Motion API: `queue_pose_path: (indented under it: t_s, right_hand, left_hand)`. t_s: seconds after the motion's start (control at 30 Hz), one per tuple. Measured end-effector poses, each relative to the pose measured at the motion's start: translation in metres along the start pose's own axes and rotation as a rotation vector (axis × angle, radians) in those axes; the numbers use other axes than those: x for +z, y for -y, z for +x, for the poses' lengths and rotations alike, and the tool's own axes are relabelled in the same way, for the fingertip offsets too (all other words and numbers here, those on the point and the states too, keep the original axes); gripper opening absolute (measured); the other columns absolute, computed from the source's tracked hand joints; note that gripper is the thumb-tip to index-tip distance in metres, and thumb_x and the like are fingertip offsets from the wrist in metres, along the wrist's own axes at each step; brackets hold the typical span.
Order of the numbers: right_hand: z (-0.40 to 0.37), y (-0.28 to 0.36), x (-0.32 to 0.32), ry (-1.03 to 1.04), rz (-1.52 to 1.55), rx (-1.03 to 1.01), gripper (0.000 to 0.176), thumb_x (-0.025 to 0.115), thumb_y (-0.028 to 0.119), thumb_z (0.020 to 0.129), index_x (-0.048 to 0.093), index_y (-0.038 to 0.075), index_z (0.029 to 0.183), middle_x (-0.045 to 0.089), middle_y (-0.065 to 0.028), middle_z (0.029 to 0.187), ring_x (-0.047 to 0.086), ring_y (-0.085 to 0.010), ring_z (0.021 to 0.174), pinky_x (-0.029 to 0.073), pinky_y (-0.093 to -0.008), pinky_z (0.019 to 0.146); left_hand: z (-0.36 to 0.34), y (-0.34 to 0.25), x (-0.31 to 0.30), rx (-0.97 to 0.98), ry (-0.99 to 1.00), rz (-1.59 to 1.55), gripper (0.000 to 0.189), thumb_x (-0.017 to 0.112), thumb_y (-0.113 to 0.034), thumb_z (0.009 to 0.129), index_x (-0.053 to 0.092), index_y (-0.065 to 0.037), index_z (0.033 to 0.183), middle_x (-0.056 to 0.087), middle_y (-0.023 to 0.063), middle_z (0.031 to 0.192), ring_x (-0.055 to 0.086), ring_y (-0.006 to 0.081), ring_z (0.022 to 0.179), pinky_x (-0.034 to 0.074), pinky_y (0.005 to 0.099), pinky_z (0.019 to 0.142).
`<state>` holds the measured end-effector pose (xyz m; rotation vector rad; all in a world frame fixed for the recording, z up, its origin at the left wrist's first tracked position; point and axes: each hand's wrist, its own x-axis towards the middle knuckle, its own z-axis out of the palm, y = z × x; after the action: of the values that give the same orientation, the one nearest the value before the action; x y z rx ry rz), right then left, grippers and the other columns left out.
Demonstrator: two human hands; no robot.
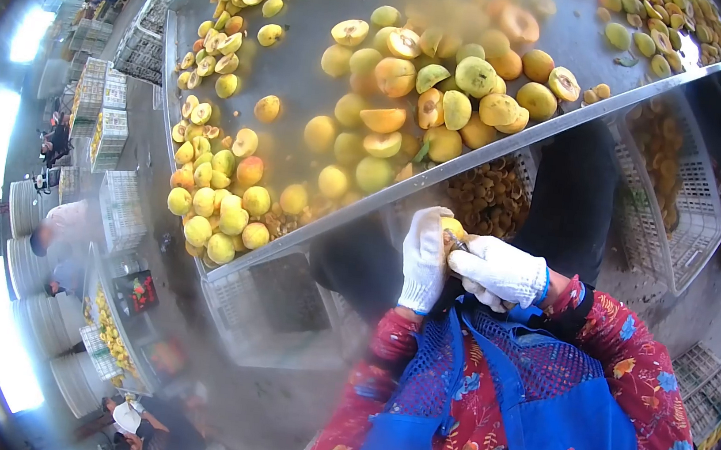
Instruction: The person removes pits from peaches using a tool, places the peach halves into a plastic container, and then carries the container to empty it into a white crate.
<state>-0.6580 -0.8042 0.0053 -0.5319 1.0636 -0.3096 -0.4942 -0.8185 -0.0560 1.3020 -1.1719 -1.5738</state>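
Note:
Both hands wear white knitted gloves and meet in front of my chest, just below the table's metal edge. My left hand (425, 259) is closed around a yellow peach (452, 228), of which only a part shows between the gloves. Against the fruit, my right hand (502, 272) grips a small metal tool (458, 246); its working end is hidden, so its exact kind cannot be made out. Beyond the hands, a pile of whole and halved peaches (444, 143) lies on the metal table (285, 141). Some cut halves still show their stones.
A crate below the table edge holds brown peach stones (490, 194). To the right stands a white plastic crate (674, 247) with more brown pieces. More peaches (218, 209) line the table's left side. Stacked crates (110, 139) and other people (151, 428) are at the left.

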Motion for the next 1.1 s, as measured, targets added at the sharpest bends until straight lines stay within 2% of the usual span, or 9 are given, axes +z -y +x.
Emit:
queue_pose_path:
  t_s: [0.03, 0.17, 0.3, 0.4, 0.63, 0.8, 0.93, 1.0, 1.1]
  right_hand:
    - [0.000, 0.000, 0.000, 0.018, 0.032, 0.017, 0.030, 0.053, 0.035, 0.103, 0.054, 0.012, 0.084, 0.047, 0.0047, 0.058, 0.044, -0.0079, 0.040, 0.035, -0.0248, 0.037]
    - [0.001, -0.007, 0.000, 0.002, 0.046, 0.082, 0.032, 0.056, 0.037, 0.103, 0.053, 0.013, 0.082, 0.045, 0.0059, 0.058, 0.042, -0.0065, 0.040, 0.033, -0.0238, 0.035]
    - [0.004, -0.018, -0.017, 0.367, 0.565, 0.098, 0.030, 0.058, 0.035, 0.104, 0.055, 0.011, 0.086, 0.043, 0.0049, 0.058, 0.039, -0.0062, 0.040, 0.030, -0.0232, 0.035]
    - [-0.001, -0.015, -0.006, 0.234, 0.585, 0.035, 0.030, 0.052, 0.032, 0.107, 0.061, 0.005, 0.095, 0.043, 0.0030, 0.060, 0.037, -0.0071, 0.039, 0.031, -0.0238, 0.034]
    - [0.034, -0.039, -0.007, 0.803, 1.110, 0.115, 0.039, 0.043, 0.035, 0.110, 0.060, -0.001, 0.109, 0.042, 0.0014, 0.061, 0.031, -0.0058, 0.036, 0.028, -0.0225, 0.031]
    - [0.021, -0.008, 0.035, 0.440, 0.546, 0.061, 0.033, 0.044, 0.033, 0.109, 0.058, 0.004, 0.102, 0.039, 0.0040, 0.056, 0.031, -0.0058, 0.035, 0.025, -0.0222, 0.030]
    - [0.035, -0.018, -0.002, 0.702, 1.090, -0.007, 0.039, 0.043, 0.037, 0.110, 0.060, 0.002, 0.113, 0.038, 0.0049, 0.056, 0.029, -0.0044, 0.036, 0.024, -0.0224, 0.031]
    - [0.023, -0.005, -0.010, 0.394, 0.814, 0.075, 0.031, 0.043, 0.032, 0.110, 0.059, 0.006, 0.116, 0.042, 0.0022, 0.059, 0.029, -0.0026, 0.036, 0.023, -0.0208, 0.030]
    - [0.031, -0.015, -0.021, 0.363, 0.748, 0.088, 0.024, 0.044, 0.032, 0.110, 0.058, 0.017, 0.122, 0.048, 0.0005, 0.064, 0.029, -0.0026, 0.037, 0.025, -0.0204, 0.032]
  left_hand:
    - [0.002, 0.001, 0.001, 0.130, -0.035, 0.198, 0.041, 0.044, -0.039, 0.109, 0.061, -0.002, 0.115, 0.066, 0.0117, 0.098, 0.062, 0.0187, 0.084, 0.052, 0.0329, 0.079]
    - [-0.003, -0.008, 0.003, -0.057, 0.016, 0.358, 0.038, 0.045, -0.039, 0.109, 0.061, -0.005, 0.115, 0.067, 0.0099, 0.090, 0.064, 0.0174, 0.081, 0.052, 0.0324, 0.076]
    - [-0.006, 0.009, 0.005, 0.054, 0.018, 0.067, 0.039, 0.043, -0.040, 0.110, 0.060, -0.005, 0.116, 0.066, 0.0094, 0.091, 0.064, 0.0159, 0.082, 0.052, 0.0324, 0.076]
    - [-0.003, 0.005, 0.006, 0.034, 0.069, -0.140, 0.038, 0.041, -0.038, 0.110, 0.057, -0.006, 0.121, 0.066, 0.0077, 0.093, 0.064, 0.0152, 0.088, 0.052, 0.0310, 0.079]
    - [-0.018, -0.018, 0.002, 0.010, -0.154, -0.228, 0.037, 0.045, -0.035, 0.110, 0.057, -0.002, 0.119, 0.063, 0.0100, 0.104, 0.064, 0.0156, 0.092, 0.052, 0.0298, 0.083]
    - [-0.050, -0.008, -0.030, 0.012, -0.390, -0.099, 0.034, 0.043, -0.033, 0.110, 0.056, -0.003, 0.120, 0.063, 0.0085, 0.101, 0.063, 0.0150, 0.089, 0.052, 0.0304, 0.082]
    - [-0.069, -0.029, -0.096, -0.242, -0.879, -0.462, 0.039, 0.045, -0.039, 0.109, 0.051, -0.004, 0.125, 0.065, 0.0090, 0.102, 0.063, 0.0126, 0.091, 0.054, 0.0324, 0.079]
    - [-0.078, -0.032, -0.147, -0.279, -0.922, 0.763, 0.044, 0.053, -0.040, 0.104, 0.051, -0.006, 0.132, 0.065, 0.0131, 0.114, 0.065, 0.0215, 0.100, 0.054, 0.0401, 0.086]
    - [-0.060, -0.061, -0.150, -0.125, -0.967, 1.813, 0.049, 0.061, -0.039, 0.099, 0.053, -0.007, 0.135, 0.063, 0.0182, 0.125, 0.064, 0.0336, 0.108, 0.053, 0.0480, 0.091]
